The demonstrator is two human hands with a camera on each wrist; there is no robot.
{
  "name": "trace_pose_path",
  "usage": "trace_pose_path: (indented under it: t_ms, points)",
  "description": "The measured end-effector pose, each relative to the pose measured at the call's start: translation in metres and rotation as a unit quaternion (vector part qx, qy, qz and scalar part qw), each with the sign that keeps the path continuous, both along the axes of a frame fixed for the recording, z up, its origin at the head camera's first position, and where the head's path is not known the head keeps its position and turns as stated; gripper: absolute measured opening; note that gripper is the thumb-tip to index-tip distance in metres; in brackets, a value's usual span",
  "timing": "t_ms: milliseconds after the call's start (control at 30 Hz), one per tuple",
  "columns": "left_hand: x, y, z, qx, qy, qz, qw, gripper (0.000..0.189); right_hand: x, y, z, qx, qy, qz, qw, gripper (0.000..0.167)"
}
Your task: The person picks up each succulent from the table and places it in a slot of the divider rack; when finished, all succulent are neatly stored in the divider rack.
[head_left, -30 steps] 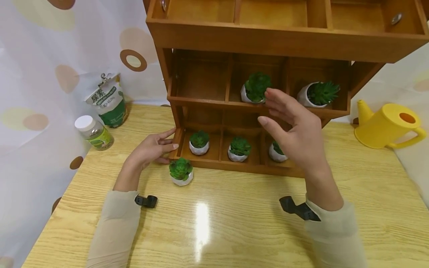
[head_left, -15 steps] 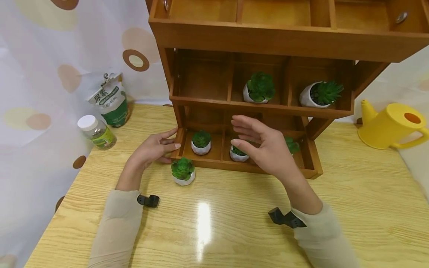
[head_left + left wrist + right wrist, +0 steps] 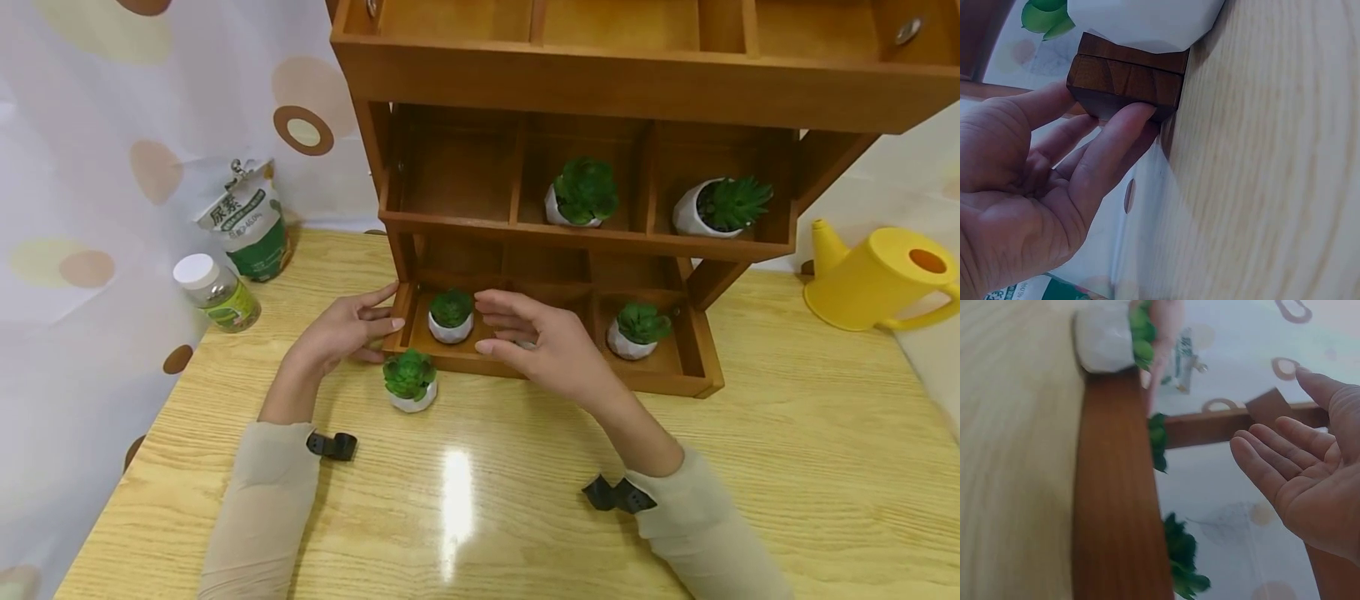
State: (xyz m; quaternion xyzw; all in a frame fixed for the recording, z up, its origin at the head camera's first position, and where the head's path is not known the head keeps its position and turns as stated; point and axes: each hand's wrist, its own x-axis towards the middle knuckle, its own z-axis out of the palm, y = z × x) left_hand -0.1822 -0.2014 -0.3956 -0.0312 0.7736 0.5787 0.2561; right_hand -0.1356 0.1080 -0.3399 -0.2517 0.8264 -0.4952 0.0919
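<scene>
My left hand (image 3: 341, 331) rests its fingertips against the left end of the wooden shelf's bottom tier (image 3: 465, 362); the left wrist view shows thumb and fingers touching that dark wooden end (image 3: 1125, 78). On the table right by it stands a succulent in a white faceted pot (image 3: 410, 382). My right hand (image 3: 551, 350), fingers extended and thumb apart, hovers before the bottom tier and holds nothing. Its fingertips are close to the left potted succulent (image 3: 451, 317). It hides most of the middle pot. A third potted succulent (image 3: 637, 331) sits in the right compartment.
Two more potted succulents, one in the middle (image 3: 585, 193) and one at the right (image 3: 722, 207), sit on the tier above. A yellow watering can (image 3: 877, 279) stands right. At left are a white-capped bottle (image 3: 217, 293) and a clipped green-and-white bag (image 3: 251, 225).
My right hand has moved left and down, from before the upper tier's middle pot to the bottom tier, uncovering the right lower pot. My left hand stays at the shelf's end.
</scene>
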Motion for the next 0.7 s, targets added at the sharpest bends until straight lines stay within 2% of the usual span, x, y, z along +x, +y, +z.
trace_pose_path:
  t_ms: [200, 333, 700]
  points:
    - [0.0, 0.0, -0.001, 0.0, 0.002, 0.001, 1.0, 0.068, 0.002, -0.017, -0.012, 0.027, 0.002, 0.035, 0.999, 0.055]
    - [-0.001, 0.002, 0.0, 0.001, 0.002, 0.0, 1.0, 0.068, 0.003, -0.023, -0.019, 0.036, -0.012, 0.051, 0.998, 0.054]
    - [-0.001, 0.002, 0.002, -0.004, -0.005, 0.003, 1.0, 0.068, 0.009, -0.035, -0.032, 0.057, -0.058, 0.068, 0.9944, 0.055]
